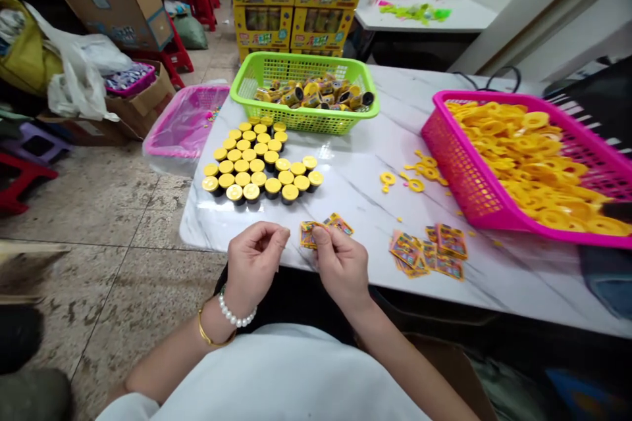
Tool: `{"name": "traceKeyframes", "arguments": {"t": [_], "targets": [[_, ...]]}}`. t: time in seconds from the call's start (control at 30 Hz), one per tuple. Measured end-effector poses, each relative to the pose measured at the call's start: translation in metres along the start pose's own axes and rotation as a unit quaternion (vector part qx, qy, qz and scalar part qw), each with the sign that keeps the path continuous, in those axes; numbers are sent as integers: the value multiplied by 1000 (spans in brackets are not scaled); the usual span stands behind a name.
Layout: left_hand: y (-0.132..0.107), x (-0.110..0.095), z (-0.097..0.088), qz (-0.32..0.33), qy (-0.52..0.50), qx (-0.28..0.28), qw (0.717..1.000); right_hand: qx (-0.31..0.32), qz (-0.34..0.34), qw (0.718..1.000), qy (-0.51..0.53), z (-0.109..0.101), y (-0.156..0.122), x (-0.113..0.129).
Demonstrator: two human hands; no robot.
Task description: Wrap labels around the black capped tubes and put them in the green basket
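Note:
My left hand (257, 264) is closed in a pinch above the table's front edge; whatever its fingertips hold, if anything, is too small to make out. Beside it, my right hand (344, 266) pinches a small printed card (320, 225), mostly covered by the thumb. Behind those fingers lie more colourful printed cards (340, 222) on the table. Further right are loose piles of the same cards (411, 253). Beyond my hands stands a group of small black tubs with yellow lids (241, 166), packed close together.
A green basket (306, 122) of yellow-and-black pieces stands at the back of the marbled table (355, 177). At right, a pink basket (469, 194) holds yellow ring-shaped parts, with several loose rings (415, 184) beside it. A lined pink basket (170, 145) sits off the left edge.

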State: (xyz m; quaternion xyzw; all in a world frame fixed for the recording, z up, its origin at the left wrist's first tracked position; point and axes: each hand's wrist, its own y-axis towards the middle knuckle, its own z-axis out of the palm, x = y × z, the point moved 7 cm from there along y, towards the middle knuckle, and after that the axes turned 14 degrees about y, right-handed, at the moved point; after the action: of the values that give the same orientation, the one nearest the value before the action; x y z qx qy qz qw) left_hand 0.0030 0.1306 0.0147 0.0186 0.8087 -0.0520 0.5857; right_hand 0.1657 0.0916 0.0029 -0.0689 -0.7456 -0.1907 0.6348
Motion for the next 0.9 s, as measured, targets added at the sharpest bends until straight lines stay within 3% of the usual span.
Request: {"name": "traceKeyframes", "arguments": {"t": [0.23, 0.4, 0.53, 0.7, 0.8, 0.9], "targets": [[-7, -1, -3, 33, 22, -13, 999, 21, -30, 999, -10, 7, -5, 5], [-2, 1, -3, 32, 4, -12, 999, 48, -116, 989, -73, 14, -6, 17], [3, 16, 0, -53, -58, 31, 996, 93, -155, 979, -93, 23, -5, 22], [1, 35, 9, -184, -152, 130, 962, 195, -124, 970, -73, 21, 17, 29], [0, 40, 9, -212, -183, 137, 950, 98, -139, 980, -102, -1, 52, 32], [1, 39, 13, -225, -207, 158, 939, 0, -149, 968, -202, -12, 83, 20]]}}
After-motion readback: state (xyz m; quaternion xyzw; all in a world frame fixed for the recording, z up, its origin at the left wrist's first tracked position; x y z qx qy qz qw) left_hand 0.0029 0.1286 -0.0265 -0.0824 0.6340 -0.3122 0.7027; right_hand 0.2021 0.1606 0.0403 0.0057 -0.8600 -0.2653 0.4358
